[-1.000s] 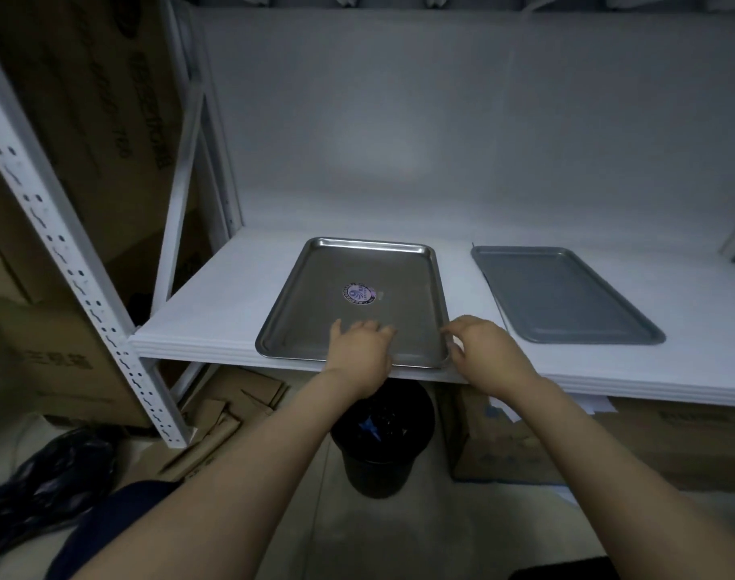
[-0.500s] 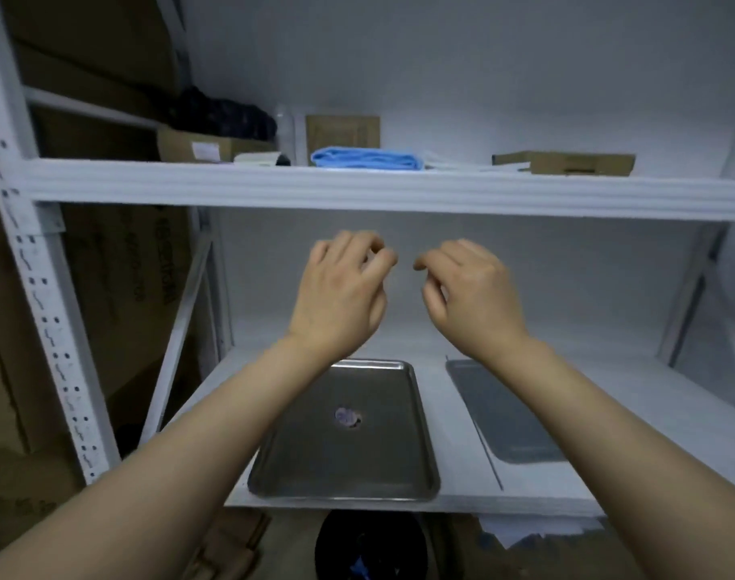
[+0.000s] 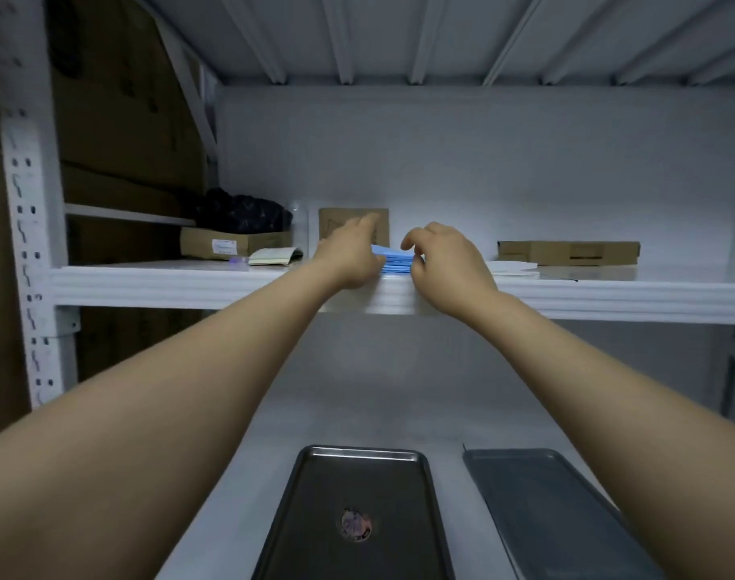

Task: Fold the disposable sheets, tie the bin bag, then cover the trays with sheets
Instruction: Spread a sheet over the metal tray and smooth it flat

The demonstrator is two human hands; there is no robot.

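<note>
A stack of folded blue disposable sheets (image 3: 395,260) lies at the front of the upper shelf (image 3: 190,282). My left hand (image 3: 349,255) lies over the stack's left end with its fingers stretched out toward the back. My right hand (image 3: 443,261) pinches the stack's right end, fingers on top and thumb at the front edge. On the lower shelf stand a bare steel tray (image 3: 357,487) with a round sticker and, to its right, a grey tray (image 3: 554,517). Most of the stack is hidden by my hands.
The upper shelf also holds a black bag (image 3: 244,213) on a flat cardboard box (image 3: 231,244), a small upright carton (image 3: 353,223) behind the sheets, white papers (image 3: 512,267) and a long flat box (image 3: 566,252). A white rack post (image 3: 26,228) stands at the left.
Both hands left the steel tray's front edge, rose past the shelf edge and reached the blue sheets on the upper shelf. My view tilted up from the lower shelf.
</note>
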